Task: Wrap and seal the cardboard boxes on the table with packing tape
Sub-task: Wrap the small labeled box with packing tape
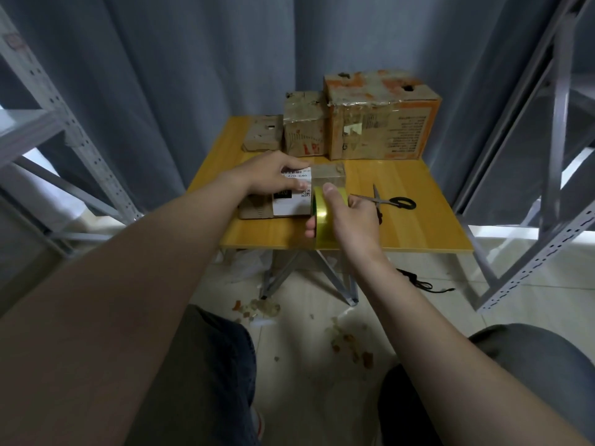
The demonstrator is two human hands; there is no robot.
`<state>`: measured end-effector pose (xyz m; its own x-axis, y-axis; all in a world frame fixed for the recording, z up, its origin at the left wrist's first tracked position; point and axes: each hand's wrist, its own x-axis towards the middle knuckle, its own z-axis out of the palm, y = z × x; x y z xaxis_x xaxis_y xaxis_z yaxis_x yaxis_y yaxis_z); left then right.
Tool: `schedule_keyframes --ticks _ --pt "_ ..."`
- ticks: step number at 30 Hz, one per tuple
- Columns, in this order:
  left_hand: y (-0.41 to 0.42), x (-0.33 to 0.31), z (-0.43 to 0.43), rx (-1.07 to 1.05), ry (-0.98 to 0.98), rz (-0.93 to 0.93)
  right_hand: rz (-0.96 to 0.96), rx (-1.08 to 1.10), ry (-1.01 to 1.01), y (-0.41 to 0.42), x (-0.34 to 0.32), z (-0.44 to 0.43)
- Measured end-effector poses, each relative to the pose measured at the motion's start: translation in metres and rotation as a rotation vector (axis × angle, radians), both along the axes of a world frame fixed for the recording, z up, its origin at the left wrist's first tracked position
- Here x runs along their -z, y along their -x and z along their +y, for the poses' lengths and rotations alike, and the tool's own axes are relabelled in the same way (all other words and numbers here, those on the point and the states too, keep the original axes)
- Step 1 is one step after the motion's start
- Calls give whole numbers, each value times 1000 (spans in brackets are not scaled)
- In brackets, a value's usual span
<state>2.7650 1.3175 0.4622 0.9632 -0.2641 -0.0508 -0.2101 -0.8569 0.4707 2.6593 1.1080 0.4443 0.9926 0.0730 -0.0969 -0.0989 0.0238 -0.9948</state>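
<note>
Standing at the far left was a grey metal rack, with a blue-grey curtain behind it. The left hand reached over the yellow worktop and held the labelled box near the front edge. Its grip was clamped on that box, fingers curled over the top and thumb on the white label. Behind, along the back edge, three more cardboard boxes sat in a row, touching: a small flat box, a medium box and a large orange box, all wrinkled with old tape. Just beside the right end of the labelled box stood the tape roll — yellow-green, upright on edge. The right hand had its grip closed around it, thumb on top and fingertips showing at the roll's left side. Clear film covered the box's right end. Scissors lay flat on the worktop just right of that hand, black handles pointing right and the blades partly hidden. A black cord lay on the floor tiles below, with a second rack at the far right.
</note>
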Motion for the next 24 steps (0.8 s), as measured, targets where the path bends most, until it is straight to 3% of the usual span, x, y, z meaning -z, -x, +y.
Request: schedule_keyframes --ticks 10,21,24 --pt "-11 -16 4 17 84 170 -40 -15 -3 -1 -4 -1" --pt "-24 6 -12 -122 37 -72 -105 43 -14 -50 -17 10" --pt "-21 6 -17 -25 -20 68 -90 53 39 -68 -24 11"
